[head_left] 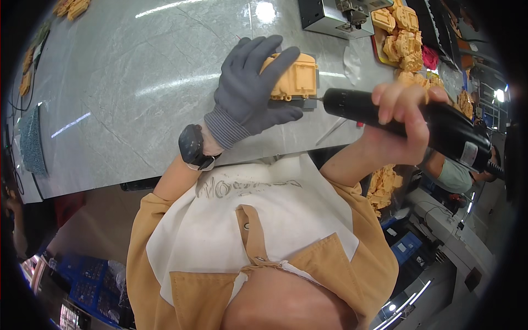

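Observation:
My left hand (250, 82), in a grey glove with a watch at the wrist, is closed round the left side of an orange plastic housing (300, 77). The housing rests on a dark block (308, 103) on the table, and my fingers cover part of it. Bare, my right hand (401, 113) wraps round a black electric screwdriver (352, 104) lying nearly level. Its thin bit points left and reaches the lower right edge of the housing. Whether the tip sits in a screw is too small to tell.
Beyond the housing stands a grey metal machine (330, 19). Many orange housings (404, 41) are heaped at the far right, with more (383, 190) below the table's right edge. A slim screwdriver (331, 132) lies near the front edge of the grey table (137, 115). Another person's arm (440, 168) shows at right.

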A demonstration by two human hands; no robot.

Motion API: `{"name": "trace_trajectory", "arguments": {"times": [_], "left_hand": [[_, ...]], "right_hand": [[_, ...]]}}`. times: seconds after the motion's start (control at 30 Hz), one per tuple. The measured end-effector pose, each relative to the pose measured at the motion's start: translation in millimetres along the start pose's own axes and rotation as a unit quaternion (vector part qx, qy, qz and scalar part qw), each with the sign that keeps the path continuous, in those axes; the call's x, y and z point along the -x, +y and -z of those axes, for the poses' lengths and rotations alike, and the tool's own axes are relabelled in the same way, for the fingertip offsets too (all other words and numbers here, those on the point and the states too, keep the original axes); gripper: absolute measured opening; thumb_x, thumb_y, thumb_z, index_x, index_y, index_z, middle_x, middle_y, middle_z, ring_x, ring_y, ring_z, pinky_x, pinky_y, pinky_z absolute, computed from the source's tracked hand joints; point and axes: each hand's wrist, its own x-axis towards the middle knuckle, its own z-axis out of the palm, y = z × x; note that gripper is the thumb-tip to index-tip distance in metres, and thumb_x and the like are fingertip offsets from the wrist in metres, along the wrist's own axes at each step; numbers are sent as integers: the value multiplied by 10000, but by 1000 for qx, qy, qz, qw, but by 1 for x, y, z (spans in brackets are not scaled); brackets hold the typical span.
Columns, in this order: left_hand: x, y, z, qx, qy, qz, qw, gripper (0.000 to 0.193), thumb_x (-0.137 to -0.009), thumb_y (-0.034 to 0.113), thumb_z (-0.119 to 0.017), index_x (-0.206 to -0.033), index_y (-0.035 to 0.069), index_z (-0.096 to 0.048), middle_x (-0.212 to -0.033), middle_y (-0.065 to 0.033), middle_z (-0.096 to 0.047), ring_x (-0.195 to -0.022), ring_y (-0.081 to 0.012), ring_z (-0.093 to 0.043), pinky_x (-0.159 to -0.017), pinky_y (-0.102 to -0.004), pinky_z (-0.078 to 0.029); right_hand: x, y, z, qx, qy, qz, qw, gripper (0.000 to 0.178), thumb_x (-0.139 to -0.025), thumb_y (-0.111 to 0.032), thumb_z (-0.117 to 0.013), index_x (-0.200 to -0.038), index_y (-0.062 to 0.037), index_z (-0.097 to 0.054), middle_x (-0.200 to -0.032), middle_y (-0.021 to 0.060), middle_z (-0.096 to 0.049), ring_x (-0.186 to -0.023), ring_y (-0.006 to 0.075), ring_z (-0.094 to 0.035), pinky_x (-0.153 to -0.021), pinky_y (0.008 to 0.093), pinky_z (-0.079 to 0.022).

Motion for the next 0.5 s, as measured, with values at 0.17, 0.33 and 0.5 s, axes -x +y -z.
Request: {"name": "trace_trajectory", "arguments": {"times": [0.17, 0.33, 0.5], "left_hand": [[4, -14, -14, -22, -29, -10, 999, 761, -547, 382, -806, -1210, 175, -493, -1250, -123, -444, -1110, -324, -464, -966, -473, -373], [9, -19, -18, -3, -17, -4, 1000, 784, -546, 378, -810, -1231, 183, -482, -1243, -135, -458, -1095, -323, -480, -964, -469, -374], [11, -15, -19, -3, -11, 15, 1000, 740, -561, 391, -802, -1205, 174, -507, -1207, -129, -478, -1088, -310, -482, -945, -456, -383]], "right_hand": [[3, 9, 0, 62, 12, -3, 998, 414, -730, -2, -476, -1133, -4, -380, -608, 79, -463, -485, 174, -456, -537, 352, -420], [2, 13, 1, 68, 7, 16, 998, 414, -728, 12, -485, -1125, 9, -367, -602, 82, -466, -473, 175, -456, -523, 350, -423], [1, 17, 1, 77, -13, 23, 997, 410, -720, 35, -502, -1106, 18, -365, -604, 99, -485, -459, 173, -452, -499, 337, -421]]}}
